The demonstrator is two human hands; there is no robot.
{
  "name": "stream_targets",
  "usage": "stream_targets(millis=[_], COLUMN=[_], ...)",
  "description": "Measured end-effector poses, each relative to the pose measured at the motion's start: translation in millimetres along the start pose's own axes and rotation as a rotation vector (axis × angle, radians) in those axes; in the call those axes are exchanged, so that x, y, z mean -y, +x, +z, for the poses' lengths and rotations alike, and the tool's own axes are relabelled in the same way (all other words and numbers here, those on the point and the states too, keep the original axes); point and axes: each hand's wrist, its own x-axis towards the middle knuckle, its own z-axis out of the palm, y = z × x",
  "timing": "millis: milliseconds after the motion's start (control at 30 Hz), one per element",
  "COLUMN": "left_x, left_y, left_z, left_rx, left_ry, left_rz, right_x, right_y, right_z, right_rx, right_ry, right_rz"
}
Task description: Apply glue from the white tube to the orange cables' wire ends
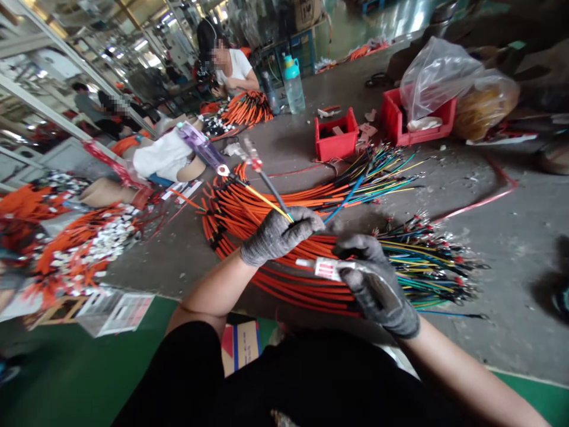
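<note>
My left hand (287,231), in a grey work glove, is closed around a wire bundle. From its grip a yellow wire (262,197) rises to a ring terminal (223,170). A black sleeved lead (273,191) with a red-and-clear end runs beside it, and a blue wire (353,198) shows on the other side of the fist. My right hand (377,281), also gloved, grips a small white glue bottle (328,268) with red print. Its thin nozzle points left, below my left hand. Under both hands lie orange cables (275,284) with loose, terminal-tipped coloured wires (427,261).
Red bins (336,139) stand at the back, one holding a clear plastic bag (435,77). A teal-capped bottle (293,86) and a purple object (202,145) sit farther left. More orange cables (75,243) lie at left. A co-worker (233,65) sits across the table.
</note>
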Motion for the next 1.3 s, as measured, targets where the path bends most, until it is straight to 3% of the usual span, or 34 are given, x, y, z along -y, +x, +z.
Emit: stream_targets(millis=[133, 300, 467, 800, 1000, 1100, 1200, 1300], left_x=[-9, -7, -8, -8, -2, -7, -12, -10], left_y=[-20, -33, -37, -41, -37, -29, -15, -3], left_z=[-10.0, -9.0, -7.9, -14.6, -13.4, -11.1, -9.7, -10.4], left_rx=[0.044, 0.112, 0.078, 0.021, -0.022, -0.106, -0.221, -0.29], left_ry=[-0.014, -0.017, -0.006, 0.014, -0.228, -0.08, 0.166, 0.163], left_rz=[-0.067, 0.005, 0.026, 0.041, 0.031, 0.004, 0.104, 0.179], right_x=[-21, -23, -18, -12, -14, -13, -11, -7], right_y=[-11, -5, 4, 6, 8, 12, 16, 17], right_z=[6, 17, 20, 18, 25, 25, 21, 17], right_rx=[-0.091, -0.055, 0.038, 0.021, 0.04, 0.04, -0.006, -0.035], right_ry=[-0.067, 0.035, 0.026, -0.117, -0.206, -0.299, -0.432, -0.545], right_rz=[0.184, 0.231, 0.172, 0.066, 0.016, -0.07, -0.175, -0.235])
